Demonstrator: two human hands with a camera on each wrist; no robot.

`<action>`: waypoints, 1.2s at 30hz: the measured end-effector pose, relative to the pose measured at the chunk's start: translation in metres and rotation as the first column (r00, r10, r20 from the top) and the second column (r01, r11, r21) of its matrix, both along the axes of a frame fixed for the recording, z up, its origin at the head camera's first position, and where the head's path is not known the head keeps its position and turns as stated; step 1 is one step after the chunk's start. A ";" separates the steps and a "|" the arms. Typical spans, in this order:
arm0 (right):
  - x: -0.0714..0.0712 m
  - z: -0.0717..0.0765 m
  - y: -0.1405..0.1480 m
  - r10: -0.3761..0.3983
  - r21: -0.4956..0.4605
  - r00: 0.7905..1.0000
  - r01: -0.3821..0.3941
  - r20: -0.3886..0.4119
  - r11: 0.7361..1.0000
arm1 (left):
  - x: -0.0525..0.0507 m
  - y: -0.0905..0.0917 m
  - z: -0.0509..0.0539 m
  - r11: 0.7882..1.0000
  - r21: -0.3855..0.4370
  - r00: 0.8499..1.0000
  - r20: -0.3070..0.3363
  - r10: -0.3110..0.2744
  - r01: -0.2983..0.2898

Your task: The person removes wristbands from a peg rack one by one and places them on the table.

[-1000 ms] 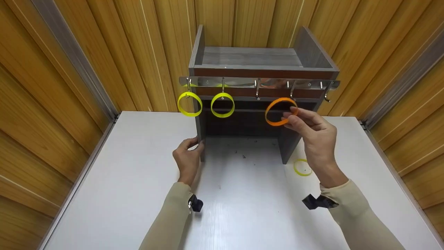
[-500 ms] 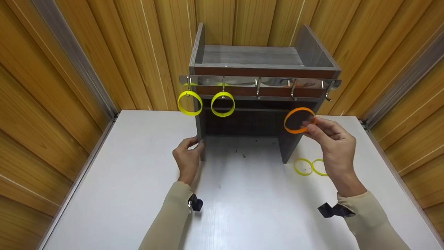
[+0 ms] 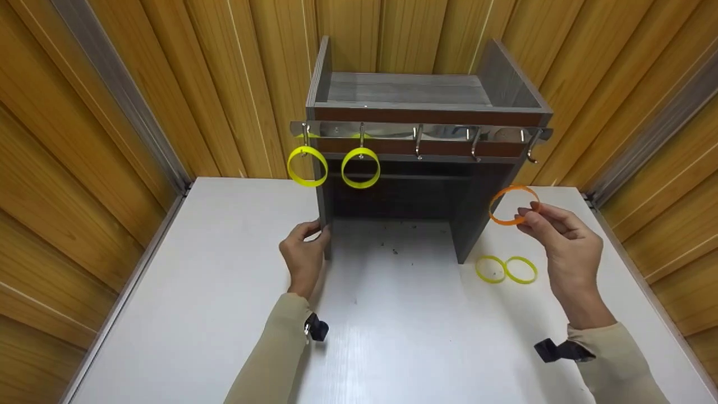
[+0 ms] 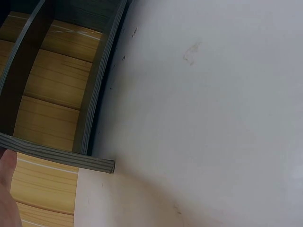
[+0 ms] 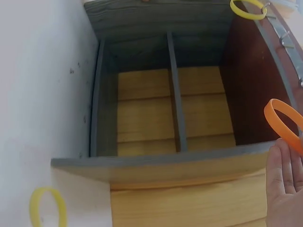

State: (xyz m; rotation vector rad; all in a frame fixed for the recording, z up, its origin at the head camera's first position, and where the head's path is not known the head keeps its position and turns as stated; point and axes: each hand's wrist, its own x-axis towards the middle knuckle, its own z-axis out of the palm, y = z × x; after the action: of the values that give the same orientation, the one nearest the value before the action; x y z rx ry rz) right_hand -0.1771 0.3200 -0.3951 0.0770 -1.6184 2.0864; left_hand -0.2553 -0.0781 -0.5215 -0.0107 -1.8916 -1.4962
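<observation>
"Does that hook rail (image 3: pixel 387 131) shine?"
"Yes, polished metal, almost mirror-like. The shelf unit (image 3: pixel 409 90) behind it is matt grey wood-grain board."
"What about the orange ring (image 5: pixel 278 126) on the right?"
"Smooth, like plastic or rubber; same for the yellow rings (image 3: pixel 307 183) hanging left."
"The bench (image 3: pixel 392 325)?"
"White, smooth, faintly glossy. The far wall (image 3: pixel 406 33) looks wood-grained, the sleeves (image 3: pixel 274 342) matt cloth."

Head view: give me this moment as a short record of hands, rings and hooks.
right hand: pinches an orange ring
left hand: grips the left side of the gray shelf unit
hung: two yellow rings, one on each of the two leftmost hooks
bare: the other three hooks
on white table: two more yellow rings, side by side, right of the unit
</observation>
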 end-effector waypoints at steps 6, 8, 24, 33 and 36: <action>0.002 -0.009 0.018 -0.024 -0.047 0.999 0.026 0.044 0.999 | 0.001 0.000 0.000 1.000 -0.010 1.000 0.012 0.001 -0.001; 0.003 -0.013 0.025 -0.031 -0.076 0.998 0.035 0.053 0.997 | 0.001 0.000 0.000 1.000 -0.013 1.000 0.021 0.002 -0.001; -0.001 -0.041 0.082 -0.103 -0.271 0.984 0.140 0.146 0.952 | 0.000 0.000 -0.001 1.000 -0.017 1.000 0.019 0.009 -0.008; -0.001 -0.059 0.103 -0.126 -0.252 0.966 0.183 0.227 0.950 | 0.001 0.000 0.000 1.000 -0.020 0.999 0.049 0.009 -0.008; -0.001 -0.066 0.109 -0.127 -0.230 0.956 0.190 0.264 0.954 | 0.001 0.000 0.000 1.000 -0.019 0.999 0.042 0.011 -0.010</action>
State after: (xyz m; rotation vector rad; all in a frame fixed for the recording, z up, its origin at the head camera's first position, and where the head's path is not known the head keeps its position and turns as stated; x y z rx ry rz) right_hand -0.1780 0.4288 -0.4609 -0.4025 -1.4206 2.2221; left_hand -0.2546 -0.0779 -0.5215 0.0226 -1.9362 -1.4829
